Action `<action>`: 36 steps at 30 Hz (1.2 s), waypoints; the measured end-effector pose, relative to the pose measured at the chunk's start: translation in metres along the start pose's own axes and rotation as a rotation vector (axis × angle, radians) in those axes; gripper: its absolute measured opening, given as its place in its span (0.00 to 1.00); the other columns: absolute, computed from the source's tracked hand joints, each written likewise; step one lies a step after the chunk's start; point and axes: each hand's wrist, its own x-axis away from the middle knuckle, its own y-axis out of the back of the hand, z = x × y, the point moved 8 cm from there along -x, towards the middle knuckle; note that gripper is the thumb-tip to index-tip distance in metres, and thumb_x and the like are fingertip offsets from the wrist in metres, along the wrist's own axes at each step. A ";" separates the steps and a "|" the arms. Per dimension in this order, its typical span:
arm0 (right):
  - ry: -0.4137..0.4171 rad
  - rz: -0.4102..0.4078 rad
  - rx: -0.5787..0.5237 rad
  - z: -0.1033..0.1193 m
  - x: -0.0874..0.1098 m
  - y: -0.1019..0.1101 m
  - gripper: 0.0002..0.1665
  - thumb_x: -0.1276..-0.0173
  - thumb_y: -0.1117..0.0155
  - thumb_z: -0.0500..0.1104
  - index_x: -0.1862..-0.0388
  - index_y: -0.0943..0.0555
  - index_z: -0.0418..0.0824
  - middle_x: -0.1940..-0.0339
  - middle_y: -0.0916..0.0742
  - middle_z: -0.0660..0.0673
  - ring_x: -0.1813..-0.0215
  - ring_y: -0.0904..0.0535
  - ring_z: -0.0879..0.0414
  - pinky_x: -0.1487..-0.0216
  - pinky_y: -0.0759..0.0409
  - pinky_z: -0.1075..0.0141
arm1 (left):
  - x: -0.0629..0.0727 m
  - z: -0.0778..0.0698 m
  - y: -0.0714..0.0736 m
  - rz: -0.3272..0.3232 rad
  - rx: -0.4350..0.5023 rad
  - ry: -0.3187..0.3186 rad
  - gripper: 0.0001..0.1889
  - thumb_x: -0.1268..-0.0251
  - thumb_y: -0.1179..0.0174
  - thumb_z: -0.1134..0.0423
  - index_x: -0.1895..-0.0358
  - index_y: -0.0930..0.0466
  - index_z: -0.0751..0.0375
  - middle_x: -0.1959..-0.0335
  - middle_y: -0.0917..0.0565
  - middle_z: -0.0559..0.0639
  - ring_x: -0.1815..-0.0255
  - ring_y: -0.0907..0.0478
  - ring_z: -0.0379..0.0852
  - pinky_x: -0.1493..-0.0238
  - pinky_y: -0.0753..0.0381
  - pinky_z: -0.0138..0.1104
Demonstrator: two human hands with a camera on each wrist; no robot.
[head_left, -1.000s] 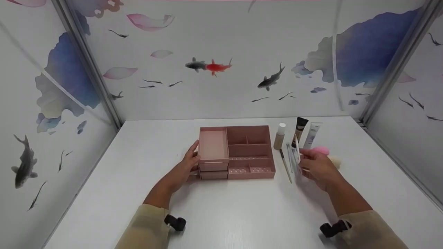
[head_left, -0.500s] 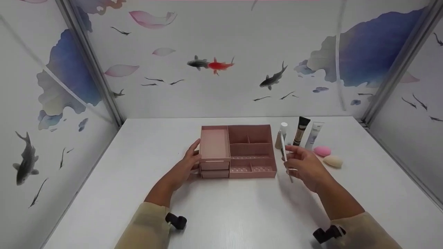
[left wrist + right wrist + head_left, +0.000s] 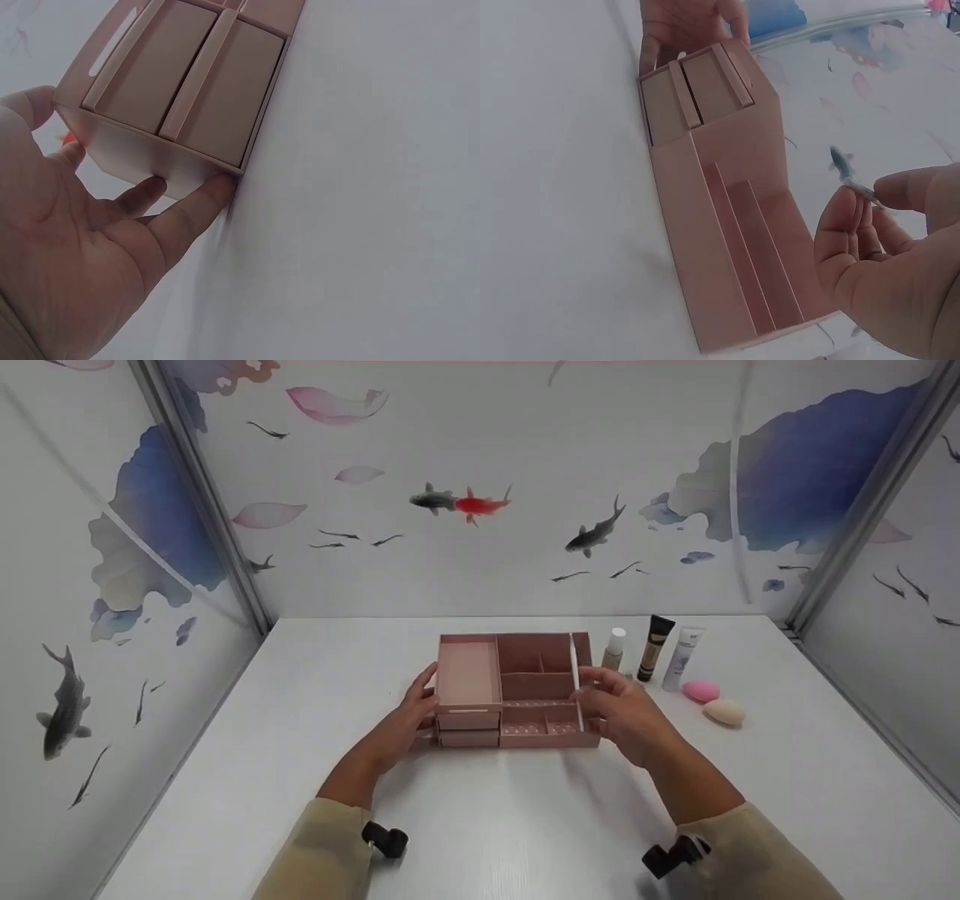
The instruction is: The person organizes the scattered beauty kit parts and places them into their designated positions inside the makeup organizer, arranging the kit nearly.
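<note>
A pink desk organizer [image 3: 469,671] with two small drawers [image 3: 187,82] on its left and open compartments on its right stands on the white table. My left hand [image 3: 394,727] rests its spread fingertips and thumb against the organizer's left side wall. Over the right-hand compartments, my right hand [image 3: 626,716] pinches a thin white stick-shaped tool [image 3: 574,660] between thumb and fingers. It stands nearly upright in the head view. In the right wrist view only a short end of the white tool [image 3: 862,193] shows beyond the fingers. Its exact kind is unclear.
Right of the organizer stand a white-capped bottle [image 3: 615,649], a black-capped tube [image 3: 655,649] and a white tube [image 3: 684,658]. A pink sponge [image 3: 701,690] and a beige sponge [image 3: 724,712] lie nearby. Printed panels [image 3: 360,562] enclose the table.
My right hand has carried the white tool leftward, from among the slender items beside the organizer to above its right compartments. The sponges came into full view. My left hand has stayed in place.
</note>
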 end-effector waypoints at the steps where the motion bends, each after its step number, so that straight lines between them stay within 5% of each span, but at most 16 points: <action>1: 0.004 0.010 -0.007 0.001 -0.002 -0.005 0.30 0.19 0.38 0.42 0.21 0.29 0.45 0.29 0.19 0.42 0.31 0.21 0.43 0.41 0.14 0.62 | 0.000 0.000 -0.001 -0.001 0.002 0.001 0.32 0.17 0.57 0.33 0.17 0.58 0.09 0.10 0.52 0.53 0.14 0.42 0.71 0.19 0.43 0.71; 12: 0.038 0.037 -0.065 0.017 -0.025 -0.051 0.26 0.23 0.31 0.42 0.28 0.22 0.45 0.46 0.15 0.44 0.52 0.16 0.51 0.50 0.12 0.62 | -0.002 -0.001 0.003 -0.009 -0.010 0.001 0.32 0.18 0.56 0.33 0.18 0.57 0.07 0.11 0.50 0.51 0.14 0.41 0.69 0.17 0.42 0.67; 28: 0.019 0.129 -0.019 0.043 -0.062 -0.109 0.28 0.22 0.31 0.42 0.26 0.21 0.42 0.39 0.11 0.38 0.47 0.10 0.49 0.44 0.10 0.59 | 0.000 0.000 0.001 0.004 0.030 0.010 0.32 0.16 0.57 0.35 0.17 0.58 0.11 0.10 0.52 0.53 0.14 0.42 0.72 0.19 0.37 0.67; 36: -0.020 0.105 0.035 0.047 -0.076 -0.125 0.21 0.25 0.27 0.42 0.35 0.15 0.46 0.46 0.08 0.42 0.51 0.10 0.52 0.48 0.09 0.61 | 0.001 0.000 0.000 0.010 0.015 0.016 0.31 0.16 0.57 0.34 0.18 0.58 0.08 0.11 0.51 0.51 0.14 0.40 0.68 0.19 0.36 0.65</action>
